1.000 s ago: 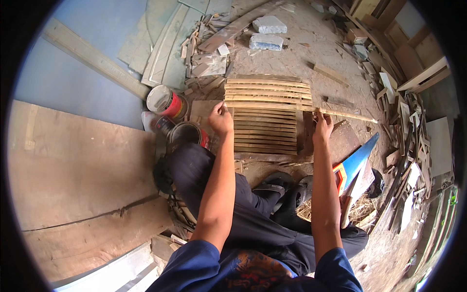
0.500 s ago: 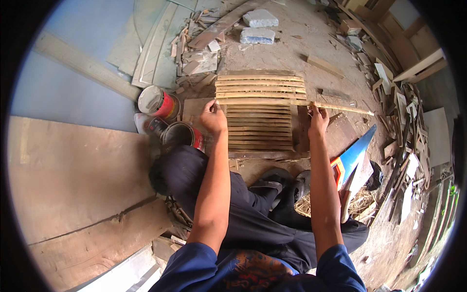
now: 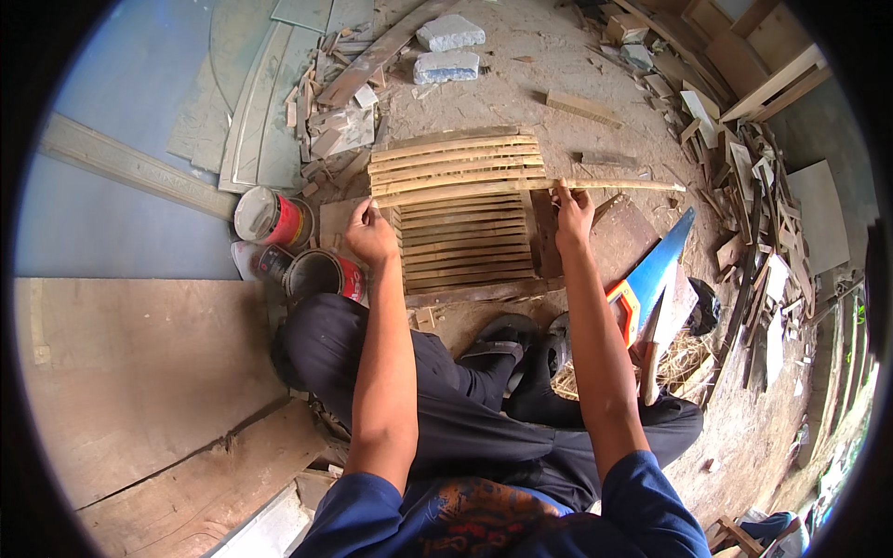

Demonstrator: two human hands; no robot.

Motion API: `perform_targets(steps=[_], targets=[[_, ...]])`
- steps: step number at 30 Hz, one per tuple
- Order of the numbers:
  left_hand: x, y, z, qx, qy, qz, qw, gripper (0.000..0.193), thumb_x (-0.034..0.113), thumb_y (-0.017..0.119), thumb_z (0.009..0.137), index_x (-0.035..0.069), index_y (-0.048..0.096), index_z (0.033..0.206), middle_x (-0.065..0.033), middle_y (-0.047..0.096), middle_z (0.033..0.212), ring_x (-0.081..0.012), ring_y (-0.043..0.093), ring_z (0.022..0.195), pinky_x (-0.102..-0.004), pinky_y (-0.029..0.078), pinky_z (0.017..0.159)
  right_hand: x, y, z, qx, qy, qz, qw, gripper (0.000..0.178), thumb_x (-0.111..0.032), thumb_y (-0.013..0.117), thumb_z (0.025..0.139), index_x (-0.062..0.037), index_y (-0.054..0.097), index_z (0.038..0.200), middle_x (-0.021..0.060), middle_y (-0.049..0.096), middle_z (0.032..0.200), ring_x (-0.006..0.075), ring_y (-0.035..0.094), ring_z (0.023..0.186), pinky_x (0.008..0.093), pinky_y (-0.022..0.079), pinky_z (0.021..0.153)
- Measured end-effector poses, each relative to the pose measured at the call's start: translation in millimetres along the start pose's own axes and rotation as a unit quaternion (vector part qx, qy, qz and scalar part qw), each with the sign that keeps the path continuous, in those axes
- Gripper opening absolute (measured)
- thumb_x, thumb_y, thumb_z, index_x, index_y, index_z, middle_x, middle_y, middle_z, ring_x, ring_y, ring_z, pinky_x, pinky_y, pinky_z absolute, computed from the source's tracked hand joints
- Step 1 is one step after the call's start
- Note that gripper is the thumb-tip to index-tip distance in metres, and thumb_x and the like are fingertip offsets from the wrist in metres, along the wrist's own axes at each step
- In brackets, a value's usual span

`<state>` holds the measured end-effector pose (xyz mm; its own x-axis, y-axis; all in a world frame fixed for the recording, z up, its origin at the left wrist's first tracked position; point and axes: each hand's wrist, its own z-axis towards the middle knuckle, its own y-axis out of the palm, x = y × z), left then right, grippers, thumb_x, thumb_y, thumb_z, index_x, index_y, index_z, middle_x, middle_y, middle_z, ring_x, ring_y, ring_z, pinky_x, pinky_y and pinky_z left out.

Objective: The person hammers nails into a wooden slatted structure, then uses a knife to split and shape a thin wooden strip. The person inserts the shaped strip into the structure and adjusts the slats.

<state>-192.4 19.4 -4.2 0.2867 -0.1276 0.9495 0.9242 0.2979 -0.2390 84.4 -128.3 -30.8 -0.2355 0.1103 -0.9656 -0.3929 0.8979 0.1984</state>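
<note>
A long, thin bamboo strip (image 3: 619, 184) lies across a panel of bamboo slats, reaching well past its right side. My left hand (image 3: 372, 236) pinches the strip's left end at the panel's left edge. Farther along, my right hand (image 3: 574, 214) grips the same strip between thumb and fingers, just beyond the slats' right ends. Several upper slats (image 3: 456, 160) sit beyond the strip, and darker-gapped lower slats (image 3: 465, 244) lie on the near side. Beneath them is a dark wooden board (image 3: 547, 223), mostly covered.
Two red paint buckets (image 3: 270, 219) (image 3: 326, 276) stand at left. A blue handsaw (image 3: 659, 256) with an orange handle and a wooden-handled blade (image 3: 654, 349) rest by my right knee. Two pale blocks (image 3: 449, 50) lie at the far side; scrap wood (image 3: 744, 214) heaps up on the right.
The whole view has swung, so everything sits farther left and slightly tilted. Both hands keep hold of the bamboo strip, in about the same place over the panel.
</note>
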Motion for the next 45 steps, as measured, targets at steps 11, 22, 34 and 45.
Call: perform_targets(steps=[11,22,34,45], targets=[[-10.4,2.2,3.7,0.009,0.008,-0.006,1.0,0.013,0.007,0.068,0.088,-0.003,0.072,0.096,-0.0123,0.073,0.089,-0.0173,0.069,0.081,-0.0294,0.053,0.073,-1.4,-2.1,-1.3,0.001,-0.004,-0.006,1.0,0.021,-0.021,0.07,0.091,-0.0047,0.058,0.088,0.0037,0.064,0.081,0.0101,0.056,0.073,0.0256,0.043,0.067],[-18.3,6.5,6.1,0.017,0.01,-0.054,0.998,0.011,0.006,0.068,0.087,-0.002,0.071,0.094,-0.012,0.073,0.085,-0.0178,0.069,0.076,-0.0298,0.053,0.071,-0.7,1.5,-2.8,-0.009,-0.013,0.026,1.0,0.019,-0.019,0.07,0.091,-0.0049,0.057,0.09,0.0028,0.062,0.079,0.0091,0.054,0.068,0.0244,0.042,0.062],[-11.2,3.9,6.1,0.001,0.019,0.054,0.998,0.011,0.005,0.067,0.086,-0.003,0.068,0.094,-0.0136,0.072,0.09,-0.0187,0.069,0.081,-0.0302,0.052,0.074,-5.0,1.6,-4.0,0.005,0.008,-0.015,1.0,0.019,-0.02,0.07,0.091,-0.0048,0.058,0.089,0.0021,0.061,0.077,0.0091,0.054,0.068,0.0247,0.042,0.061],[-19.4,6.8,8.6,0.014,0.083,0.116,0.99,0.012,0.005,0.066,0.083,-0.003,0.065,0.093,-0.0146,0.067,0.093,-0.0247,0.066,0.084,-0.0349,0.051,0.079,-11.3,2.9,-6.7,0.012,0.026,-0.076,0.997,0.025,-0.023,0.073,0.086,-0.001,0.061,0.087,0.0031,0.06,0.079,0.0115,0.05,0.072,0.0279,0.041,0.065]])
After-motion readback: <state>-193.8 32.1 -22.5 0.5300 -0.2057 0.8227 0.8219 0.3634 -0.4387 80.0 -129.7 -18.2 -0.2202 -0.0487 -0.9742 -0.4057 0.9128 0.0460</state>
